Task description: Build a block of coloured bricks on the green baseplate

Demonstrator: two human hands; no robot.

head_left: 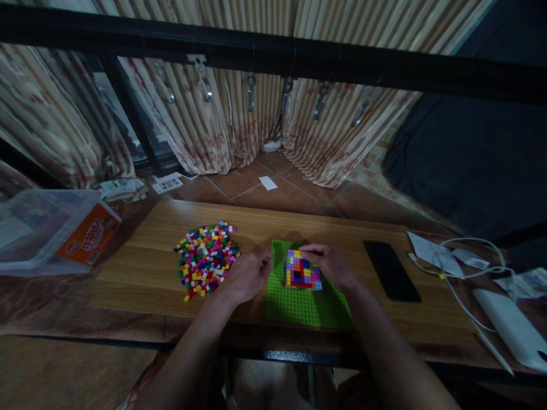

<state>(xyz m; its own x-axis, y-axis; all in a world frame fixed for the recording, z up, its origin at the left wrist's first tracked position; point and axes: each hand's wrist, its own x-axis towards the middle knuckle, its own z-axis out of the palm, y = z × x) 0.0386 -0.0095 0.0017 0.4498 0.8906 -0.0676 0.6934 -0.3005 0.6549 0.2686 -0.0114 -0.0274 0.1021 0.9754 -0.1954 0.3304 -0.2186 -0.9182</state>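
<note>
A green studded baseplate (299, 307) lies on the wooden board (141, 267) in front of me. A multicoloured block built of small bricks (301, 270) stands on the plate's far part. My right hand (331, 263) rests against the block's right side, with fingers reaching over its far top edge. My left hand (248, 275) lies on the board just left of the plate, fingers curled near the plate's edge; whether it holds a brick is hidden. A pile of loose coloured bricks (206, 257) is spread on the board left of my left hand.
A black phone (391, 269) lies right of the plate. White cables (465, 267), papers (431, 250) and a white device (510, 327) sit at the far right. A clear plastic box with an orange label (55, 230) stands at the left. Curtains (239, 114) hang behind.
</note>
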